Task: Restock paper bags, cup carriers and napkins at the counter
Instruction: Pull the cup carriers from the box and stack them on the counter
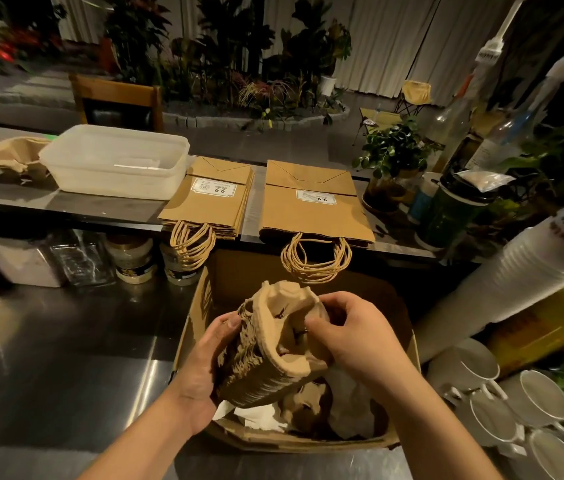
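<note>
A thick stack of brown pulp cup carriers (270, 355) is held tilted on its side above an open cardboard box (187, 327). My left hand (201, 368) grips the stack's left edge and underside. My right hand (353, 334) curls its fingers over the top carrier's right rim. White napkins (260, 415) and more pulp carriers (308, 403) lie inside the box. Two piles of flat brown paper bags (208, 199) (315, 206) lie on the raised counter, their twine handles hanging over the front edge. Another cup carrier stack (10, 155) sits at the counter's far left.
A translucent plastic tub (114, 161) stands on the raised counter (14, 192) beside the left carriers. Jars (131, 258) line up under the ledge. Stacked white cups (523, 268), mugs (481, 372), a potted plant (391, 154) and a dark lidded cup (453, 209) crowd the right.
</note>
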A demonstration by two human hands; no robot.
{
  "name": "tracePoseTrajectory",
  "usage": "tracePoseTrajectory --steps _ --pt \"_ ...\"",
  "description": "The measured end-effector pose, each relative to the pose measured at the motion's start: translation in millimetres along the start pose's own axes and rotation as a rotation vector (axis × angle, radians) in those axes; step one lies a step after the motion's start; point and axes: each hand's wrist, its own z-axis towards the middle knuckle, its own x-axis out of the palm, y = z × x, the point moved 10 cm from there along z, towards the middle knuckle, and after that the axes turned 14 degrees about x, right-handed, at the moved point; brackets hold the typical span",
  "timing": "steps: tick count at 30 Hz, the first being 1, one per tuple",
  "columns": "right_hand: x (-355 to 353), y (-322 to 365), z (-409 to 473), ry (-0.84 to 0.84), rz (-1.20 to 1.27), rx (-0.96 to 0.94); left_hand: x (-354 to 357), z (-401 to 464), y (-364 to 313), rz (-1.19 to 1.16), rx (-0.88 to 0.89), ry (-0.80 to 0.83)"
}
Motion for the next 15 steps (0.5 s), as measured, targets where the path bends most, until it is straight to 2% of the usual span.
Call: tracePoseTrajectory --steps 3,7,11,15 --pt "-4 2 0 0.007 0.134 -0.013 -5 0 4 -0.011 -0.036 -0.034" --pt "-11 14 -3 0.112 0.409 -0.055 -5 -5 4 -0.061 -0.091 -0.055" --pt "-14 44 -8 0.149 0.197 -0.267 -5 -10 9 -0.036 -0.172 -0.022" --pt "2 56 -10 0.143 -0.021 -0.357 1 -14 12 -0.006 -0.222 0.008"
